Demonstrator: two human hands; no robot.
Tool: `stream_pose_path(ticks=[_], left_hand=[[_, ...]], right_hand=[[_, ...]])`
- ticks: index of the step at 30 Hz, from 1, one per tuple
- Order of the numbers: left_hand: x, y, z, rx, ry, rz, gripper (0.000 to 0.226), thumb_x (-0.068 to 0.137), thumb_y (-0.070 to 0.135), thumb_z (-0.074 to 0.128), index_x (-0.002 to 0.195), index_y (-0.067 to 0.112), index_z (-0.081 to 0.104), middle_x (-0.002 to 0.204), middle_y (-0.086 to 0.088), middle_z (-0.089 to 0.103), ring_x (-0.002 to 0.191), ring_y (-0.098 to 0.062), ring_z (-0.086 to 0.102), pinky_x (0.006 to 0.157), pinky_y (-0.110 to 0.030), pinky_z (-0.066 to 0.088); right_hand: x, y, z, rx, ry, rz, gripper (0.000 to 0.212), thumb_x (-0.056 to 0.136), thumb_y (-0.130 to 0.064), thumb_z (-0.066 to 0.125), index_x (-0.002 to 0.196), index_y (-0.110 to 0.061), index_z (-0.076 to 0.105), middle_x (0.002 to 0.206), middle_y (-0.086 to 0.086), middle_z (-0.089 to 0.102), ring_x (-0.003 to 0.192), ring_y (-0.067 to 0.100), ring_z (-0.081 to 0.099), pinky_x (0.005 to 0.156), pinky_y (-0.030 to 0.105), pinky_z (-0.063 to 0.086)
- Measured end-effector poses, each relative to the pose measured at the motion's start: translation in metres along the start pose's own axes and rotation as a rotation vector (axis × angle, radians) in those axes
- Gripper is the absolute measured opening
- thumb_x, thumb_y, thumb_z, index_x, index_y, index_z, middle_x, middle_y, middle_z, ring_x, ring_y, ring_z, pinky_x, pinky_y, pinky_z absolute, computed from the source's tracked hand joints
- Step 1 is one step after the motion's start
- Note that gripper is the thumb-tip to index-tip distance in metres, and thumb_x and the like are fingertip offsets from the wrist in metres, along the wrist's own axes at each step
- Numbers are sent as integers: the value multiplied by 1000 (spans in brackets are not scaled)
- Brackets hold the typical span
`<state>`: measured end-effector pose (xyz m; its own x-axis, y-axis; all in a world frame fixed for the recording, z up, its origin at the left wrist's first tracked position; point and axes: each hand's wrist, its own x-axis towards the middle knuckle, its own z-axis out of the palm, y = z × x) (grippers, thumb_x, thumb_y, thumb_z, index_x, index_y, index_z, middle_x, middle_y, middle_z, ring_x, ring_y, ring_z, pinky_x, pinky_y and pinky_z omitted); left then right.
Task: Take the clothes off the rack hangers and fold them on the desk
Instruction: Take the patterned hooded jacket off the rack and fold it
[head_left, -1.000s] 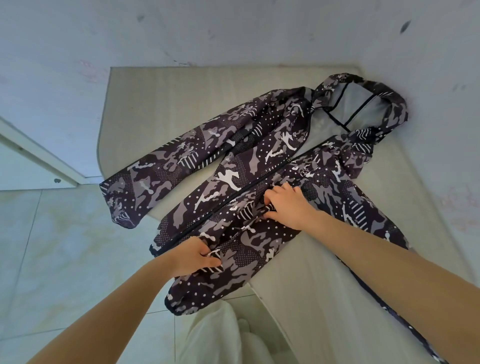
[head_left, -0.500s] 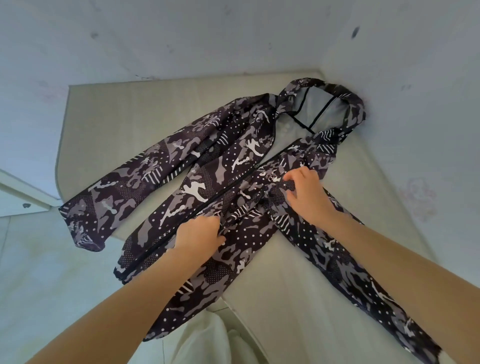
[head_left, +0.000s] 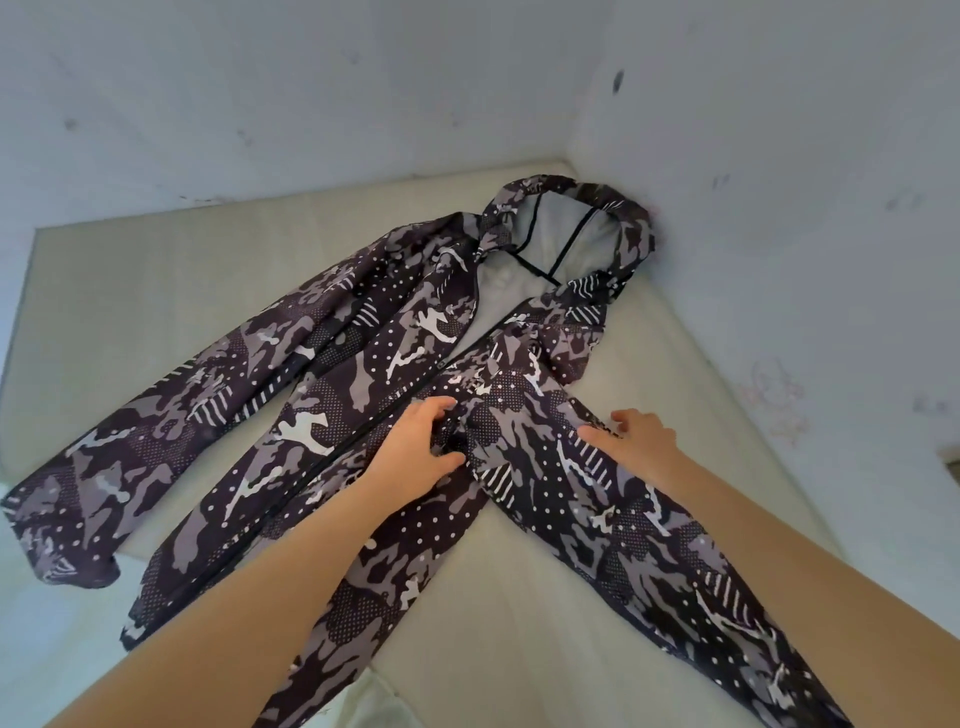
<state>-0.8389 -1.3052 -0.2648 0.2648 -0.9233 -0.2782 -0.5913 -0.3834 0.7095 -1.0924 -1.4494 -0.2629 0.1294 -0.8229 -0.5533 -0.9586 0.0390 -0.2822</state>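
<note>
In the head view, a dark purple, grey and white camouflage-print hooded zip jacket (head_left: 415, 374) lies face up on a pale beige desk (head_left: 545, 613), its long axis running on a diagonal from the hood (head_left: 576, 234), which points into the far right corner where two walls meet, down to the hem hanging past the desk's near left edge. The front zip is closed most of the way and open near the collar, showing grey lining. One sleeve (head_left: 171, 410) stretches out to the left, its cuff drooping over the desk edge; the other sleeve (head_left: 670, 545) runs toward the lower right, partly beneath the right forearm. The left hand (head_left: 415, 447) rests on the chest beside the zip with fingers spread and slightly curled, gathering a small bunch of cloth. The right hand (head_left: 636, 436) lies on the upper part of the right sleeve, fingers extended and pressing the fabric flat. The two hands are apart. Pale blue-white walls (head_left: 311, 104) marked with dark scuffs stand close behind the desk.
</note>
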Motion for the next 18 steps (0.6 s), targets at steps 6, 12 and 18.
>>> stream_pose_path(ticks=[6,12,18], left_hand=[[14,-1,0,311,20,251,33,91,18,62,124,19,60,125,5,55,115,-15,51,97,-33,47],[25,-4,-29,-323,53,-54,22,98,6,50,103,23,63,101,7,70,95,-12,66,87,-26,54],[43,0,-57,-510,-18,-153,35,89,-16,49,118,2,59,98,-2,65,82,-5,59,79,-17,52]], right_hand=[[-31,-29,-34,296,-316,-10,34,83,-36,72,98,-6,66,92,11,74,88,28,71,77,34,58],[-51,-90,-87,791,-622,-157,44,84,-24,66,121,-3,56,114,17,69,105,34,66,94,48,51],[-5,-165,-91,925,-581,-242,28,95,-14,55,121,-5,56,117,14,68,105,30,67,87,40,56]])
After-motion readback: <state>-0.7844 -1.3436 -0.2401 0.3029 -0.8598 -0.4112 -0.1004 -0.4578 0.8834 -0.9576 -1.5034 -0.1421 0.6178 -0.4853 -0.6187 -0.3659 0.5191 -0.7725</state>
